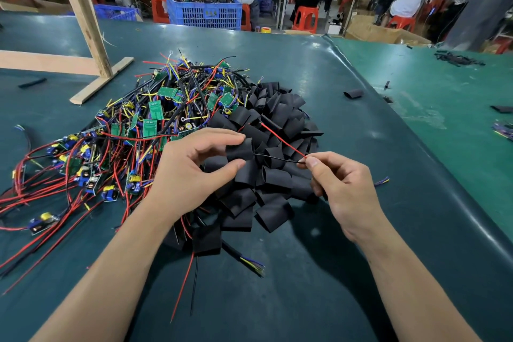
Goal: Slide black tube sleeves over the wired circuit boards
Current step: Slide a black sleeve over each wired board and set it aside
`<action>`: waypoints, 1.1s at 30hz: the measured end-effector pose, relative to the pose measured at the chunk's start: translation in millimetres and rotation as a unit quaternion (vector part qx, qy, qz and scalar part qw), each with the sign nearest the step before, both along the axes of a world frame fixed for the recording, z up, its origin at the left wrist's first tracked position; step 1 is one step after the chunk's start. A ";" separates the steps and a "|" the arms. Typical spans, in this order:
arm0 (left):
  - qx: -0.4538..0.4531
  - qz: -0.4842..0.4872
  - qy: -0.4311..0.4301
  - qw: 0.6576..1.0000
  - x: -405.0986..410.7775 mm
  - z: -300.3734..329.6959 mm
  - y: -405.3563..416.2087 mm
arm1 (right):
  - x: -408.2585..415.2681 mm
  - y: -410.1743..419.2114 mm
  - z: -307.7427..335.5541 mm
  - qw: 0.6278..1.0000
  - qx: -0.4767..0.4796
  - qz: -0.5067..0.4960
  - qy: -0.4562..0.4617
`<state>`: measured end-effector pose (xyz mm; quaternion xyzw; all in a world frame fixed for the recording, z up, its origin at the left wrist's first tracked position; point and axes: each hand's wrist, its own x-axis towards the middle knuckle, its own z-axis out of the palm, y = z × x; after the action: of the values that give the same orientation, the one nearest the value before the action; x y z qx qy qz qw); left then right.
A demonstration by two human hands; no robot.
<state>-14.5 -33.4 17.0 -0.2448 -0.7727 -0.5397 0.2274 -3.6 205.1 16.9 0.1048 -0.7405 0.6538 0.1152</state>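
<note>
Pinching short black tube sleeve (240, 150) in left hand (191, 172) grip; right hand (337, 183) grip pinching thin red and black wire pair (283, 144), feeding ends straight through, keeping sleeve mouth open.

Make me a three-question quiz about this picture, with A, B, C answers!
1. Where does the sleeve pile lie?
A. right of the board pile
B. in the blue crate
C. on the floor

2. What colours are the two wires in the right hand?
A. yellow and blue
B. red and black
C. green and white

3. What is the left hand doing?
A. lying flat
B. pointing
C. pinching a sleeve

Answers: 1 A, the piles lie side by side on the table; 2 B, both wires meet at its fingertips; 3 C, thumb and fingers close on it.
</note>
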 end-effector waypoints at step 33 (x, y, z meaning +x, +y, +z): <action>-0.124 -0.014 0.015 0.992 9.5 0.0 18.7 | 5.9 -2.3 1.7 0.987 0.131 0.091 -0.007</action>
<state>-5.0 -14.7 16.9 -0.2903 -0.8267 -0.4389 0.1992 2.3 202.9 18.6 0.1808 -0.8077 0.5601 0.0353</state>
